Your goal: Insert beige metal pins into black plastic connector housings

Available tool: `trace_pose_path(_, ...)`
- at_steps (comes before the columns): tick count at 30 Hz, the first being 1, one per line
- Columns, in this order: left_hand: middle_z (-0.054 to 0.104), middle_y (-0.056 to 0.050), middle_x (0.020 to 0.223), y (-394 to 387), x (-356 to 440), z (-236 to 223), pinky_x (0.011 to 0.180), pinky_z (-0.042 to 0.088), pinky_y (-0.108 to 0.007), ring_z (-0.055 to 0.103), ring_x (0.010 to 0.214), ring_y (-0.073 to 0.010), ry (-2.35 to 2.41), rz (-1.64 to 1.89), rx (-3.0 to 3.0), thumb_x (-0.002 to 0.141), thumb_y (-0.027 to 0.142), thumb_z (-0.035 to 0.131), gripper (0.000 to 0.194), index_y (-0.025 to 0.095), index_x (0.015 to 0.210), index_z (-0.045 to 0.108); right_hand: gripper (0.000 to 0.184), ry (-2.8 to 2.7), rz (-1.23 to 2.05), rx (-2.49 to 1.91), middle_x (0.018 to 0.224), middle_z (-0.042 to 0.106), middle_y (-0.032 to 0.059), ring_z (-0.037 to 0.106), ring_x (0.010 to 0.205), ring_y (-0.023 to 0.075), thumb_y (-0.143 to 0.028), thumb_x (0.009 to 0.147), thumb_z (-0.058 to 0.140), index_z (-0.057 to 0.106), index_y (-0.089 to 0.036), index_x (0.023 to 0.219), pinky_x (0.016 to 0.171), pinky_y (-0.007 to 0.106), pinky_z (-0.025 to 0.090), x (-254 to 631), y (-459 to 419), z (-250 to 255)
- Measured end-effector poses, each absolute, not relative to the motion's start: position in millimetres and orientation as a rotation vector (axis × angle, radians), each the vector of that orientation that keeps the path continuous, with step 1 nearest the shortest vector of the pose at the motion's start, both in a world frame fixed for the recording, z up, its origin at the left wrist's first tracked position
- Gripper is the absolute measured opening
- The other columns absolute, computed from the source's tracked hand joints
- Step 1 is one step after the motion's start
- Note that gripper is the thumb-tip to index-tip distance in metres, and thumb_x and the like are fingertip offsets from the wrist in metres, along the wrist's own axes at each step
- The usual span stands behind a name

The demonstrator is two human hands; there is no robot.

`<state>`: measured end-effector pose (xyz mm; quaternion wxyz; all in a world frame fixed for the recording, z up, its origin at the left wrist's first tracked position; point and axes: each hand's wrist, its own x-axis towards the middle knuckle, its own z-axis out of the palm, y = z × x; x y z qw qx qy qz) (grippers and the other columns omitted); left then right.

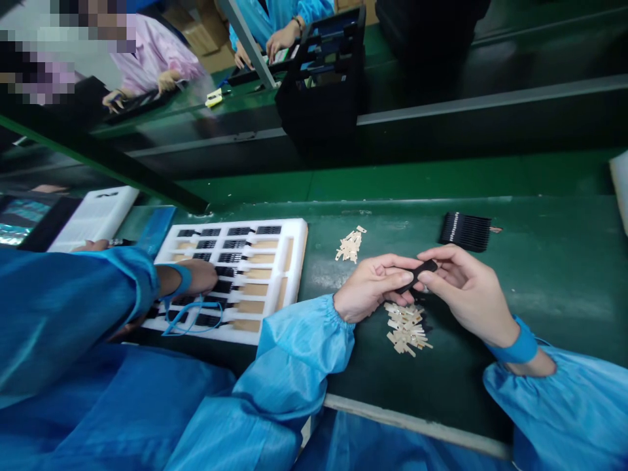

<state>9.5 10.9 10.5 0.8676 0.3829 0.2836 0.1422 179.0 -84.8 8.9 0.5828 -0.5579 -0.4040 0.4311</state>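
Between my two hands is a small flat black rectangular piece [417,275]. My left hand [375,282] pinches its left end between thumb and fingers. At the other end, the thumb and fingertips of my right hand [464,288] close on the same piece. Just below lies a pile of small cream-coloured strips [407,329] on the green table. A smaller heap of similar strips [350,246] rests farther back, left of my hands. Beyond my right hand sits a row of black flat pieces [465,231] standing close together.
To the left, a co-worker's hand [199,278] reaches over a white foam tray [301,261] with black parts in its slots. A green post [161,183] slants across the left. Black crates [321,98] stand on the far bench, where other people work.
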Motion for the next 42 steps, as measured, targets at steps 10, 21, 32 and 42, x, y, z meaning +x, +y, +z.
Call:
trace_pose_path(10,0.075,-0.006,0.079,13.9,13.0,6.7,0.056,0.056,-0.021,0.067,0.058,-0.0107,0.713,0.266,1.119,0.078,0.034,0.085,0.042,0.010,0.108,0.070,0.046,-0.939,1.222,-1.547,0.060,0.060,-0.0027,0.052,0.045,0.0094,-0.058,0.082,0.080,0.067,-0.016,0.096,0.041,0.020,0.039,187.8,-80.0,10.0)
trace_pose_path(21,0.074,-0.009,0.083,23.1,19.8,-2.6,0.056,0.057,-0.021,0.067,0.060,-0.0100,0.847,0.388,1.169,0.102,0.026,0.052,0.020,0.010,0.103,0.064,0.044,-0.795,0.762,-1.548,0.101,0.075,0.0060,0.063,0.058,0.0143,-0.048,0.087,0.074,0.063,-0.024,0.122,0.049,0.027,0.047,212.8,-77.1,19.5)
trace_pose_path(32,0.074,-0.009,0.087,18.0,17.8,-6.6,0.062,0.058,-0.021,0.066,0.065,-0.0081,0.788,0.359,1.291,0.099,0.014,0.051,0.016,0.009,0.101,0.067,0.019,-1.626,-0.077,-2.123,0.100,0.064,0.0105,0.063,0.089,0.0283,-0.035,0.096,0.059,0.069,-0.021,0.104,0.076,0.040,0.050,262.5,-86.8,3.3)
trace_pose_path(42,0.074,-0.010,0.117,13.0,16.2,-6.8,0.079,0.059,-0.024,0.069,0.102,-0.0165,0.674,0.591,1.636,0.090,0.026,0.073,0.034,0.019,0.123,0.071,0.021,-1.888,0.247,-1.706,0.102,0.072,0.0092,0.069,0.090,0.0243,-0.027,0.103,0.053,0.072,-0.021,0.109,0.082,0.036,0.053,214.0,-89.1,22.6)
